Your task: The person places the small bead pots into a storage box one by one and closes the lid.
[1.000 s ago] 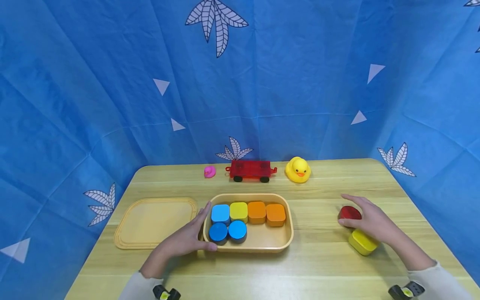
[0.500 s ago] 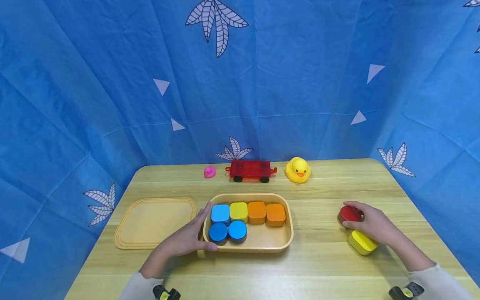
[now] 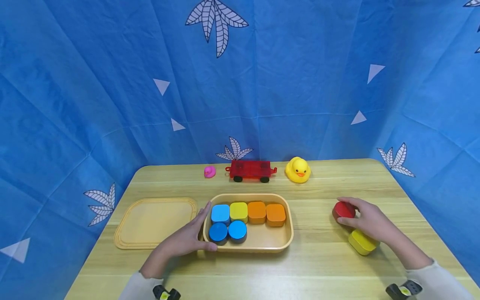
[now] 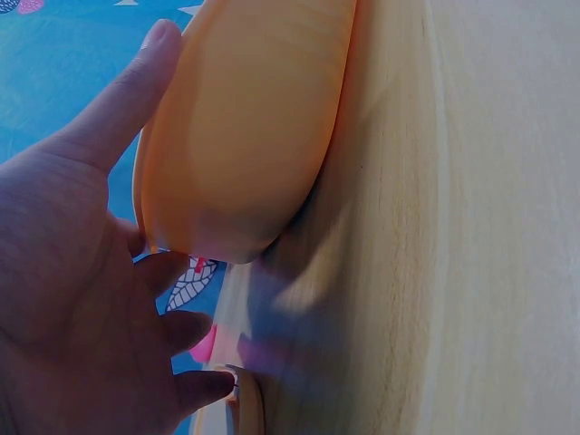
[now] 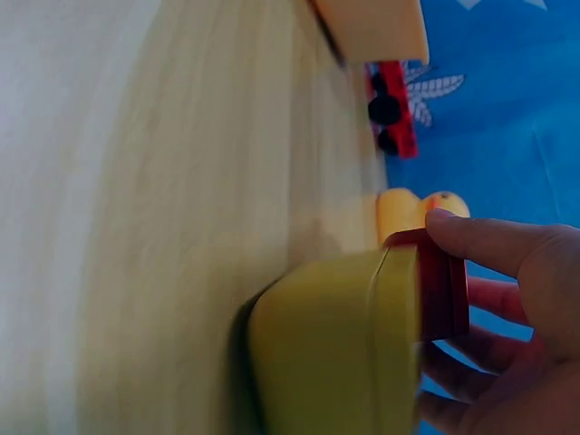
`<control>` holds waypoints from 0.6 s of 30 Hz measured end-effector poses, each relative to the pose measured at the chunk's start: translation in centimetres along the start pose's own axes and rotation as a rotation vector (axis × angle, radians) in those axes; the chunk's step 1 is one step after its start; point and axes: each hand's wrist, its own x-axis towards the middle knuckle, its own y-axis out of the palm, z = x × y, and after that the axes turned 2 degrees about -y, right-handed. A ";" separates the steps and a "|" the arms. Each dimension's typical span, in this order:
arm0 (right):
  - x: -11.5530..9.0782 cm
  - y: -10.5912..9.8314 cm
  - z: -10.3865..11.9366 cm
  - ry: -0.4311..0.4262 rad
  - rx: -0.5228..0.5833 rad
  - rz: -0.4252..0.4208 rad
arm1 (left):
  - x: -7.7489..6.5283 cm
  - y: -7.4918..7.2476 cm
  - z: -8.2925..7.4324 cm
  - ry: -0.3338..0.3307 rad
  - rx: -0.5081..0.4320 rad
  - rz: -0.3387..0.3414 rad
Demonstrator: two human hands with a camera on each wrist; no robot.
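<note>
Currently: red block pinched right, tray braced left

Hands well apart. Right hand (image 3: 369,218) grips red block (image 3: 343,210), thumb on near side, fingers on far side; pinching across the sides probably because it's short and that leaves the top free. Block sits right of the tray, well apart from it; can't tell if its underside touches the table (image 3: 307,266). Yellow block (image 3: 362,242) lies on the table below that hand, near the red one, ungripped; contact with the hand unclear.

Left hand (image 3: 187,237) rests at the left end of tray (image 3: 255,250), thumb at near corner, fingers spread and fairly straight, not clamped. Looks like bracing, so the tray won't slide.

In tray: back row light blue block (image 3: 220,213), yellow, two orange; front row two round blue blocks (image 3: 228,231), left side. Packed left and back, apparently to save room; front right is bare floor. Flat lid-like panel (image 3: 155,223) lies left of tray, likely set aside for access. Ducks and red cart (image 3: 250,170) stand behind, out of the way.
</note>
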 end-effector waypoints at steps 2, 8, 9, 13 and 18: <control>0.1 0.0 0.8 -0.019 0.009 -0.005 | 0.0 0.0 0.0 -0.001 -0.004 0.001; 0.7 0.4 3.1 -0.087 0.028 -0.016 | 0.0 0.0 -0.1 0.003 -0.001 0.002; 0.8 0.5 3.5 -0.095 0.028 -0.015 | 0.0 0.0 -0.1 0.003 0.000 0.003; 1.3 0.9 5.5 -0.108 0.035 -0.002 | 0.0 0.0 0.0 0.008 0.000 0.005; 1.7 1.7 7.8 -0.138 0.069 0.014 | 0.0 -0.1 0.0 0.014 -0.001 0.006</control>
